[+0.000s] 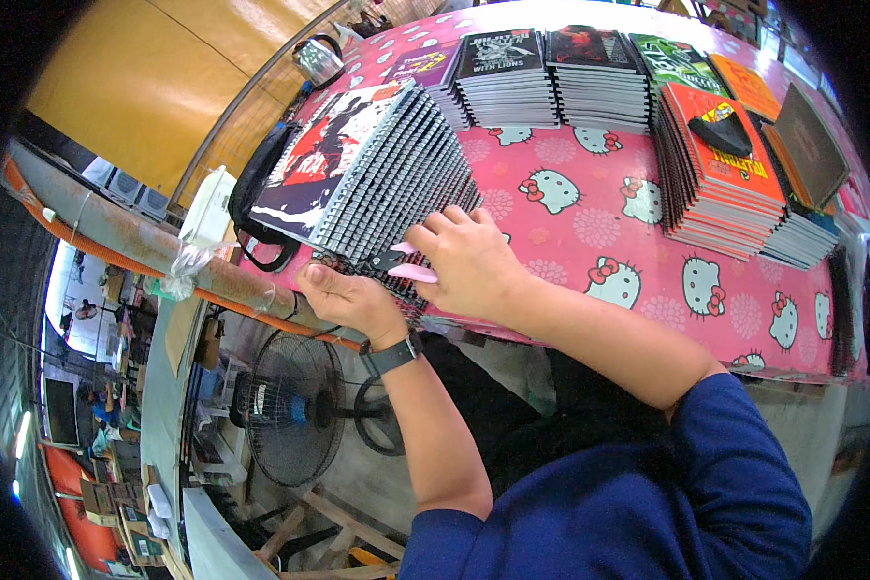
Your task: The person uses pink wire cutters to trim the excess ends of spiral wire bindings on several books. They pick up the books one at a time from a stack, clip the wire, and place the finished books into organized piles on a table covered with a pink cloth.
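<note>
My right hand (pixel 474 261) is closed around small pliers (pixel 414 274) with pink handles and dark jaws. The jaws point left, toward the front corner of a tall stack of spiral notebooks (pixel 372 169). Its top cover is white, red and dark, and the black coils face me. My left hand (pixel 343 304) is curled just below that corner, thumb up, close to the jaws. Dark coil wire shows beside its fingers, but what they grip is hidden. A dark watch is on my left wrist.
More notebook stacks line the far side of the pink patterned table (pixel 570 227). An orange-covered stack (pixel 715 164) at right carries a black object. A black strap bag (pixel 261 188) and a white box (pixel 208 208) sit left. Below the table edge stands a fan (pixel 295 411).
</note>
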Tool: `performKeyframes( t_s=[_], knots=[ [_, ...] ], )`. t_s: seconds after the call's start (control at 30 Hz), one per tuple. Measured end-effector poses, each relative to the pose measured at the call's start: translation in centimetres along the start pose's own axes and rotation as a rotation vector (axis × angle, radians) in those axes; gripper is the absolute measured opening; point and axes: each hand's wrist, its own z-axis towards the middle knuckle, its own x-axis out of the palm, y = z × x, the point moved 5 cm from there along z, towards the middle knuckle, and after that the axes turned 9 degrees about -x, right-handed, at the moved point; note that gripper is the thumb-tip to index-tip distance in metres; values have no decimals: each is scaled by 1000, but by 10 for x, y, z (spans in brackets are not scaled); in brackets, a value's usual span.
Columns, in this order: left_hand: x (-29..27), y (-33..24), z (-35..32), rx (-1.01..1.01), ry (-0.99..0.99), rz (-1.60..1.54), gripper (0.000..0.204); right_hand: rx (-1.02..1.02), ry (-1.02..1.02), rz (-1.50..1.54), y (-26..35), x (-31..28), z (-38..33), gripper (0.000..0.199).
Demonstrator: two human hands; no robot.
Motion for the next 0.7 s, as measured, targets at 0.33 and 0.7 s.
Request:
performKeyframes(
  t_s=[0.33, 0.7],
  knots=[
    [0, 5, 0, 25, -7, -13, 51, -24, -12, -15, 3, 0, -2, 32],
    [2, 5, 3, 58, 15, 9, 49, 56, 106, 249, -7, 5, 1, 27]
  ],
)
